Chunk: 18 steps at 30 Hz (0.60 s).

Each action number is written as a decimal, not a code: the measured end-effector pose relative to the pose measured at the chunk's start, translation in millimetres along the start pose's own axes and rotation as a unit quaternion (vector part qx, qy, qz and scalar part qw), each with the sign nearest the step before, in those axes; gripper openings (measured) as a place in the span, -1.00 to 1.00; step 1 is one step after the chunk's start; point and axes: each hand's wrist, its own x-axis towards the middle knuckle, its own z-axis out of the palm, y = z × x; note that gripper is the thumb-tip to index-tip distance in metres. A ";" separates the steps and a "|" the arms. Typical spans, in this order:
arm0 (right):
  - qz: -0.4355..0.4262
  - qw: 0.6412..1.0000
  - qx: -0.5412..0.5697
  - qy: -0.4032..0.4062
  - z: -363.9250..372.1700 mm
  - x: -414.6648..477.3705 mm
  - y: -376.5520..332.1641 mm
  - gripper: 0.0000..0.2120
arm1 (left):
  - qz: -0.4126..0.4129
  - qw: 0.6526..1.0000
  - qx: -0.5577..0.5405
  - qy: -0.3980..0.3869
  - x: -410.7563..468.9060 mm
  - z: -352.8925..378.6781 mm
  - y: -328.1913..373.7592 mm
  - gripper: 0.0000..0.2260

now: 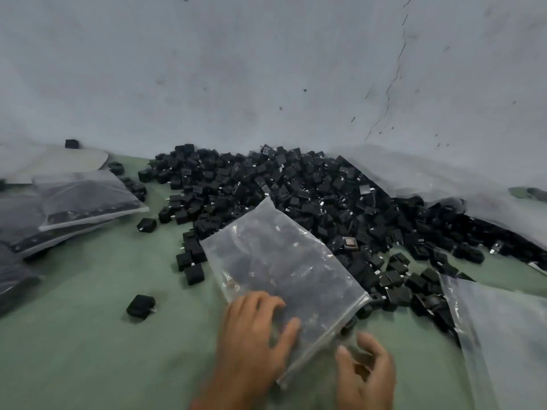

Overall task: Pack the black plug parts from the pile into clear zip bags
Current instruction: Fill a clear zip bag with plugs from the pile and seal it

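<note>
The clear rectangular zip bag [284,261] lies flat and slanted in the middle of the green bench [74,335]. Its far end rides up on the big pile of small black boxy plug parts [296,187], and its zip edge faces the person. It looks dark through the plastic, but whether parts are inside or only beneath it I cannot tell.

The hands are apart. The left hand [254,327] rests on the near end of the bag with its fingers spread. The right hand [367,371] sits just beside the zip edge with its fingers loosely curled and gripping nothing; motion blur hides whether it touches the bag.

This looks like work at the bag's mouth, either opening it to fill or closing it. The next move calls for the right fingers to catch the zip lip while the left pins the bag.

Further out, a loose black plug part [141,305] lies alone, filled clear bags [83,199] are stacked at the left, and another clear plastic bag [503,335] lies at the right.
</note>
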 end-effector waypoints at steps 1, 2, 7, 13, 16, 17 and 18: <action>0.111 0.992 0.062 -0.010 0.0 1.5 4.9 -0.80 | 0.055 0.998 -0.013 -0.002 -9.6 4.0 15.6 -0.65; 0.175 0.978 0.110 -0.036 0.0 3.8 7.0 -0.81 | 0.089 0.996 0.000 -0.031 -15.6 8.6 25.7 -0.62; 0.176 0.946 0.170 -0.212 3.3 12.2 -6.1 -0.83 | 0.024 0.996 -0.048 -0.073 -7.7 14.9 28.5 -0.80; 0.154 0.922 0.182 -0.305 0.0 -5.1 -36.5 -0.81 | -0.027 0.994 -0.089 -0.053 -10.4 -26.2 47.1 -0.96; 0.155 0.920 0.154 -0.325 1.3 -10.6 -50.3 -0.85 | -0.037 0.997 -0.065 -0.037 -15.9 -45.9 56.3 -0.88; 0.095 0.929 0.120 -0.336 -0.5 -12.8 -52.3 -0.83 | -0.033 0.998 -0.051 -0.026 -18.0 -52.3 59.3 -0.87; -0.013 0.931 0.066 -0.358 -2.9 -14.5 -54.6 -0.81 | -0.028 0.999 -0.030 -0.019 -19.7 -58.4 61.3 -0.87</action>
